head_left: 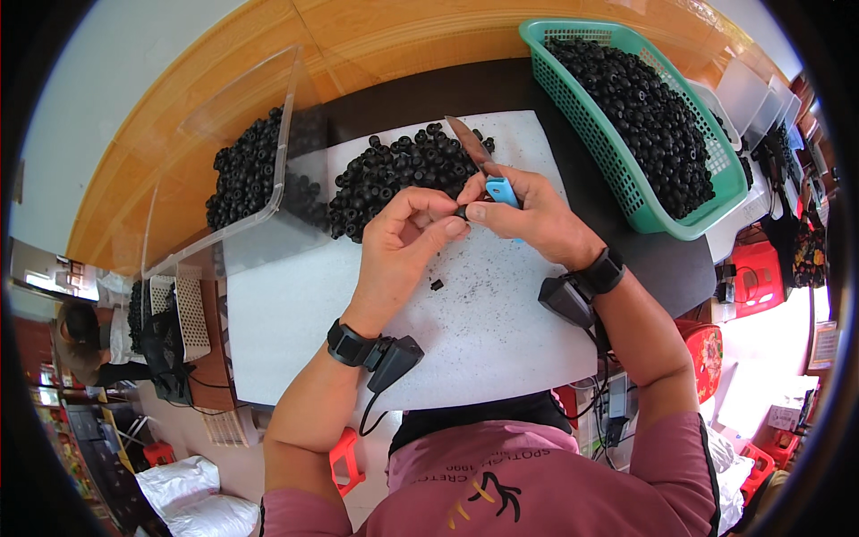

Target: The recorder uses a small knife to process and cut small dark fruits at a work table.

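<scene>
My right hand (534, 217) is closed round a knife (502, 190) with a light blue handle, its blade pointing up and away from me. My left hand (404, 240) pinches a small black ring-like part (462, 212), and the right fingertips touch that part too. Just beyond both hands lies a pile of small black round parts (385, 182), several showing holes in their middles. They rest on a white sheet (295, 313) covering part of the dark table. Closer to me on the sheet are a small black scrap (437, 285) and scattered black crumbs (488, 309).
A clear plastic bin (276, 192) at the left, tilted toward the sheet, holds more black parts. At the back right stands a green basket (640, 201) heaped with them. Another person (85, 336) is at the far left. Red stools (759, 277) and white sacks (192, 497) are around the table.
</scene>
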`<state>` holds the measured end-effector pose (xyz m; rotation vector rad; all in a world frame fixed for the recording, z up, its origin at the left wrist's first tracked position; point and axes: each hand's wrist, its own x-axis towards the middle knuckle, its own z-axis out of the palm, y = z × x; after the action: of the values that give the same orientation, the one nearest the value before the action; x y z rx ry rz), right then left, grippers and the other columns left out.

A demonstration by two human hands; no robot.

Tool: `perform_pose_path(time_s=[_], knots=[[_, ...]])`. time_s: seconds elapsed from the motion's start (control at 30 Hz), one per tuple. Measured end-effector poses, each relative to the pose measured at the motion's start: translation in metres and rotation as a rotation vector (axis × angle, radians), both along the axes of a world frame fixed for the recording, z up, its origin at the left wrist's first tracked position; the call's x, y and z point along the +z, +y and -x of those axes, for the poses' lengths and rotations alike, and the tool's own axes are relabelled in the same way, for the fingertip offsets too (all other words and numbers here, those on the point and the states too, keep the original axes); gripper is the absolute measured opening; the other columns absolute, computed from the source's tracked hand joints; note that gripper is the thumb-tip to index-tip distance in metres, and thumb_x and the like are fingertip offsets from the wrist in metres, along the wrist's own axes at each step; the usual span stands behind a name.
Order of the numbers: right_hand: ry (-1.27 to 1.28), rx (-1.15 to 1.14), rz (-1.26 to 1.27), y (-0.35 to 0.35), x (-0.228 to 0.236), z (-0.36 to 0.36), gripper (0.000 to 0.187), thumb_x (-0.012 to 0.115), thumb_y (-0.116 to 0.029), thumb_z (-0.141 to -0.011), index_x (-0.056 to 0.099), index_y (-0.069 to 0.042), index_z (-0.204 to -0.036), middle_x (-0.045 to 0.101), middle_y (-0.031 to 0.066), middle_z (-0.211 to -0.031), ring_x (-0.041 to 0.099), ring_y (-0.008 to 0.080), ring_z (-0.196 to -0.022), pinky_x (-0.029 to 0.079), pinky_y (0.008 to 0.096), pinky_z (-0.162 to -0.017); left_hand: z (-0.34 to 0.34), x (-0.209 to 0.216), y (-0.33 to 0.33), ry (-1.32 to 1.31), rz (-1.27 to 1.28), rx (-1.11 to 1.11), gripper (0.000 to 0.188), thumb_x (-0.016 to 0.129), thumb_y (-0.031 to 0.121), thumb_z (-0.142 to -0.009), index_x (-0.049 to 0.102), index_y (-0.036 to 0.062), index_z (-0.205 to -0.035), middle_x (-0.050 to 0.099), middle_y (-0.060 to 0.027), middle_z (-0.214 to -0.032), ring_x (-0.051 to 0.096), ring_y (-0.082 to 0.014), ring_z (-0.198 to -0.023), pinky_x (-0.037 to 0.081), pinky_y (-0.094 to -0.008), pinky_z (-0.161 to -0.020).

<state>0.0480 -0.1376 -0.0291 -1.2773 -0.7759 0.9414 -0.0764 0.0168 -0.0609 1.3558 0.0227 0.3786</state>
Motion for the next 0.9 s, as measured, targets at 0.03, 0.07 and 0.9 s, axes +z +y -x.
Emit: perform_pose_path(time_s=[0.03,0.07,0.9], knots=[[-0.002,0.001,0.0,0.0,-0.001,-0.001,0.017,0.065,-0.015,-0.087,0.061,-0.003,-0.1,0.062,0.0011,-0.089,0.057,0.008,-0.084,0.045,0.0236,-0.077,0.0,-0.001,0.001,-0.002,0.0,0.001,0.019,0.063,-0.002,-0.087,0.06,0.0004,-0.106,0.061,-0.0047,-0.099,0.061,-0.0106,-0.089,0.052,-0.0249,-0.082],[-0.042,-0.011,0.027,0.0,-0.003,-0.001,0.018,0.065,-0.015,-0.087,0.061,-0.003,-0.1,0.061,0.0011,-0.09,0.057,0.008,-0.084,0.045,0.0238,-0.077,0.0,-0.001,0.001,0.037,-0.011,-0.005,0.021,0.063,-0.002,-0.087,0.06,0.0003,-0.107,0.061,-0.0049,-0.099,0.061,-0.0102,-0.088,0.052,-0.0251,-0.081],[-0.06,-0.11,0.085,0.004,-0.008,-0.001,0.018,0.068,-0.017,-0.086,0.063,-0.003,-0.096,0.053,-0.004,-0.075,0.043,0.0037,-0.063,0.034,0.02,-0.056,0.003,0.006,0.003,0.117,-0.084,0.008,0.021,0.064,0.005,-0.089,0.058,0.0027,-0.109,0.061,-0.001,-0.092,0.059,-0.0073,-0.083,0.049,-0.0232,-0.077]])
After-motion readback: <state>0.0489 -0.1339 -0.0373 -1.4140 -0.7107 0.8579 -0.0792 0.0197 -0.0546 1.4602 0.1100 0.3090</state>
